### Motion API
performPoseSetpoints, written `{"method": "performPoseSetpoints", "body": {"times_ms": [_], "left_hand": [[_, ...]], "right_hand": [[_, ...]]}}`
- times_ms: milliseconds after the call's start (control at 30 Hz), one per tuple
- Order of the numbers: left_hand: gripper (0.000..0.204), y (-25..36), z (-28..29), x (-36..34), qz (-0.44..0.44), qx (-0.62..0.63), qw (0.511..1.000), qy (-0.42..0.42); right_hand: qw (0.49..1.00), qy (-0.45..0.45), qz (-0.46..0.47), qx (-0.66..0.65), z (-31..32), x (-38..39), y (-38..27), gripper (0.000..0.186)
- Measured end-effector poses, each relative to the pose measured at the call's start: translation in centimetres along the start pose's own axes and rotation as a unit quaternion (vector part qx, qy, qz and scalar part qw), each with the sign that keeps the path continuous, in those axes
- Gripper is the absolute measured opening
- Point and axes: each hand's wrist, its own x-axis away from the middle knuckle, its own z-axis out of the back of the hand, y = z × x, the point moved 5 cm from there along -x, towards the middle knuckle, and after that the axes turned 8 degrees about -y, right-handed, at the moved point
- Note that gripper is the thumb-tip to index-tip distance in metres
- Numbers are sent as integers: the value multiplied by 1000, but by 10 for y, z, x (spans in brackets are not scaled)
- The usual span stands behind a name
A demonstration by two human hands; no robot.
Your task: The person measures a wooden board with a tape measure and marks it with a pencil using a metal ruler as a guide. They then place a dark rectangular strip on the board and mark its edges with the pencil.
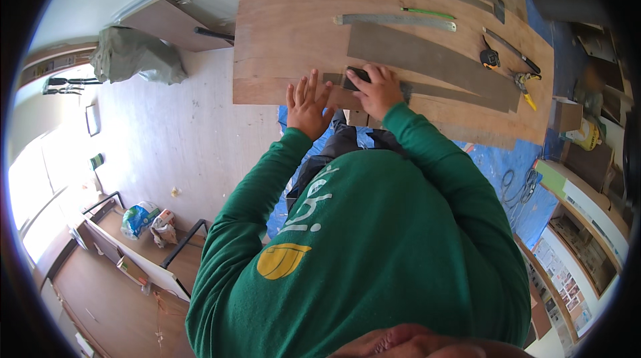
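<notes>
Along the near edge of the plywood board (287,38), the right hand (379,93) grips a small black block (356,78) between thumb and fingers. The block is rectangular and dark, and sits over a narrow grey-brown strip (457,95); the fingers cover part of it, so its long axis cannot be told with certainty. The strip's long axis runs left to right, its right end angled slightly toward the person. It is thin, flat and straight-edged, with a matt face; its middle is hidden by the right hand.

The left hand (308,108) lies palm down, fingers spread and pointing away from the body, beside the strip's left end. Its grip is empty; whether it bears down on the board cannot be told.

Beyond the strip lies a wide grey-brown panel (427,58), flat and matt, its long axis parallel to the strip or nearly so. Past the panel, a steel ruler (400,22) with a smooth metallic face lies crosswise, and a slim green pencil (427,13) points the same way. To the right rest a rounded black-and-yellow tape measure (489,58) and a yellow-handled tool (529,99). The board's surface shows pale brown wood grain; blue sheeting (494,188) with a creased surface covers the floor below.
</notes>
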Motion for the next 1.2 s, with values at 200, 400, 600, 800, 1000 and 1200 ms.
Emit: {"method": "performPoseSetpoints", "body": {"times_ms": [200, 400, 600, 800, 1000, 1200], "left_hand": [[61, 0, -2, 2, 11, 35, 999, 10], [64, 17, -29, 12, -115, -2, 993, -4], [70, 38, -26, 8, -104, 19, 994, -11], [74, 35, -25, 5, -84, 55, 995, 0], [73, 34, -16, 6, -97, 55, 993, 26], [71, 34, -15, 4, -102, 62, 993, 21]], "right_hand": [[998, -45, -35, 21, 33, 54, 57, 59], [998, -55, -25, 27, 31, 44, 49, 60], [996, -85, -9, 21, 41, 36, 50, 59], [996, -88, -7, 31, 40, 31, 50, 58], [999, -42, -9, 26, 20, 9, 34, 58], [999, -29, -8, 26, 9, -12, 21, 57]]}}
